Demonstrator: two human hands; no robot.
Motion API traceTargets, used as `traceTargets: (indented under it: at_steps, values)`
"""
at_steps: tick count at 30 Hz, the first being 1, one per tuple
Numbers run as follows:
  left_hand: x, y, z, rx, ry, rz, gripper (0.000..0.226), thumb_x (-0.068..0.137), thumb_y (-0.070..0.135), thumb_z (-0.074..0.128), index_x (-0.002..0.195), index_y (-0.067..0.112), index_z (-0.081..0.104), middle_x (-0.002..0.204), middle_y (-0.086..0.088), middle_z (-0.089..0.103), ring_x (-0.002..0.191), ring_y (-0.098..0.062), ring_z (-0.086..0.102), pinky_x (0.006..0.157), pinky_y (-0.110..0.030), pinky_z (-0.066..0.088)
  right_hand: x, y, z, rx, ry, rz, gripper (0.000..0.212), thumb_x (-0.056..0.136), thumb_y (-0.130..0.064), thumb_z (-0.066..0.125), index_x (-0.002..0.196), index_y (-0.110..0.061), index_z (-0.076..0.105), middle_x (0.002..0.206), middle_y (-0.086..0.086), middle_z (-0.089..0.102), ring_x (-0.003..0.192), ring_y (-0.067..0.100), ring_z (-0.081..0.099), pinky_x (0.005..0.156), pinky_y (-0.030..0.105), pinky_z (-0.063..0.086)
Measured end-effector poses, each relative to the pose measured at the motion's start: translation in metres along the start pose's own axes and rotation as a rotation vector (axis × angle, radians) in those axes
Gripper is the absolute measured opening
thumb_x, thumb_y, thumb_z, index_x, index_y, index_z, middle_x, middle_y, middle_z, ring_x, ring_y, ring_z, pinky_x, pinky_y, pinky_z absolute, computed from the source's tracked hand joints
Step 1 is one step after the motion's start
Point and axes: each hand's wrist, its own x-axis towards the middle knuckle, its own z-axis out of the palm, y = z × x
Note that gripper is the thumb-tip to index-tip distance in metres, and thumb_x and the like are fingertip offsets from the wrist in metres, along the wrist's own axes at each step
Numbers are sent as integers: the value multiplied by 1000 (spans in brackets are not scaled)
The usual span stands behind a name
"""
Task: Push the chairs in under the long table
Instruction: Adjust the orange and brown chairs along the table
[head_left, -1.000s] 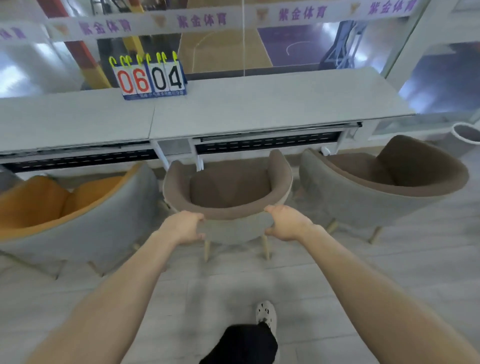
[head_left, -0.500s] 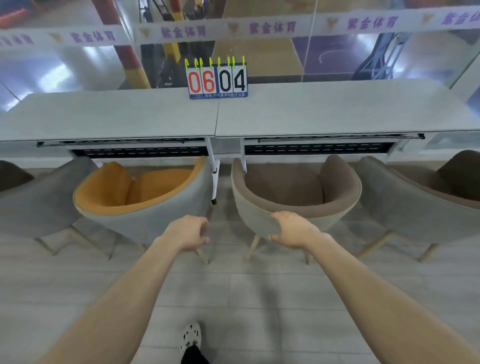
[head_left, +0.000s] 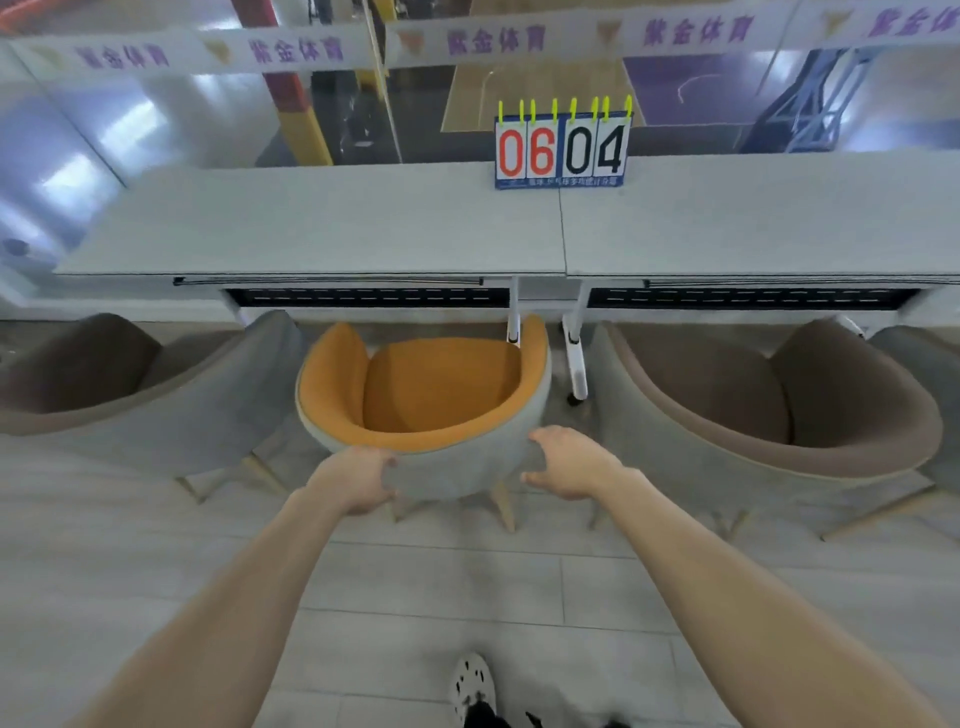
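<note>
Since half a second ago the view has swung left and both hands have left the brown chair for the orange one, which now sits centred in front of the person.

The long table (head_left: 322, 228) spans the whole width, its near edge above the chair fronts. Right of centre, the brown chair (head_left: 769, 410) stands close against that edge, which looks like it is done. The far-left brown chair (head_left: 130, 379) sits angled and seems still to need pushing (hard to be sure from here). The orange chair (head_left: 431, 395) has only its front under the edge. The left hand (head_left: 353, 480) grips its back rim; the right hand (head_left: 571, 462) is open, fingers curled just beside the shell, contact unclear.
</note>
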Motion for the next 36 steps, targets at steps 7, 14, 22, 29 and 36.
traceTargets:
  at_steps: [7, 14, 22, 29, 36]
  values:
    - [21, -66, -13, -61, -13, -28, 56, 97, 54, 66, 147, 32, 55, 146, -1, 61, 133, -26, 58, 104, -45, 52, 53, -67, -7, -23, -34, -43, 70, 101, -50, 66, 158, -16, 42, 157, 8, 50, 143, 30, 48, 114, 44, 44]
    - [47, -130, -37, -115, 8, -115, 56, 88, 57, 64, 141, 41, 60, 129, 6, 70, 111, -20, 70, 92, -42, 59, 125, -124, -17, -23, -64, -136, 80, 99, -52, 68, 165, -20, 35, 168, 7, 40, 151, 29, 42, 123, 44, 38]
    - [58, -217, -59, -103, 61, -132, 54, 92, 53, 70, 142, 37, 59, 138, 3, 66, 124, -26, 62, 97, -43, 55, 190, -209, -5, -29, -61, -192, 78, 99, -51, 68, 164, -21, 36, 166, 7, 42, 150, 29, 43, 121, 44, 40]
    - [99, -341, -68, -49, 74, -36, 53, 89, 56, 71, 138, 36, 61, 139, 2, 67, 126, -27, 64, 100, -42, 55, 251, -297, 41, -3, -41, -77, 69, 97, -50, 69, 152, -15, 47, 149, 10, 55, 135, 30, 55, 112, 45, 47]
    - [133, -452, -60, 149, 171, 96, 60, 92, 51, 68, 148, 32, 55, 150, 0, 59, 140, -28, 52, 112, -44, 47, 284, -369, 103, 4, -55, 227, 85, 93, -60, 71, 152, -10, 36, 145, 13, 50, 134, 35, 51, 108, 53, 50]
